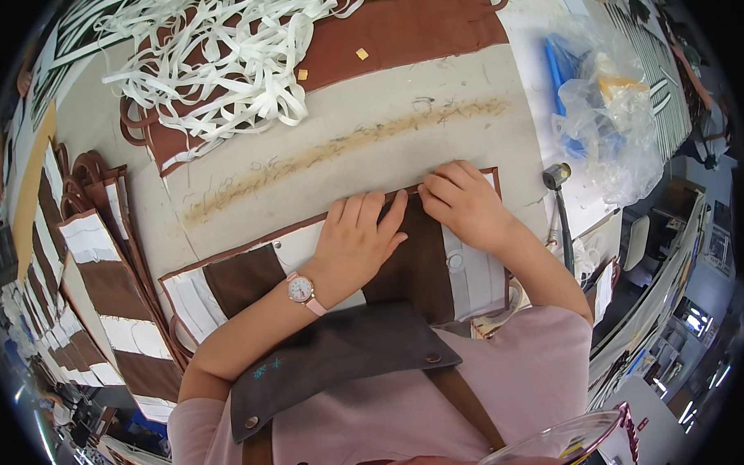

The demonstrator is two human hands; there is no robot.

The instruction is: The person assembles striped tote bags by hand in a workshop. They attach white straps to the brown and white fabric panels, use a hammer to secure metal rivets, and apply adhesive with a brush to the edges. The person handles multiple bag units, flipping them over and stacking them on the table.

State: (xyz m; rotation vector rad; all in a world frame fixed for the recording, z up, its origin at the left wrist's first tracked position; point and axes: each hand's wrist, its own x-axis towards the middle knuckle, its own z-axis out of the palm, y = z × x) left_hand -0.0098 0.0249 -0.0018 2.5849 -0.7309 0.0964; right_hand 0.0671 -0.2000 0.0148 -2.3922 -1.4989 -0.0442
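A flat brown and white panel (242, 278) with a brown edge lies on the worktable in front of me. My left hand (356, 237) rests flat on it, fingers spread toward its far edge, with a pink wristwatch (302, 291) on the wrist. My right hand (465, 200) presses its curled fingers on the panel's far right edge, close beside the left hand. Neither hand grips anything; both push down on the panel.
A tangle of white strips (218, 61) lies on brown sheets (414, 26) at the far side. Stacked brown and white panels (104, 307) sit at my left. A hammer (561, 201) lies at the right, with a clear plastic bag (610, 118) beyond it.
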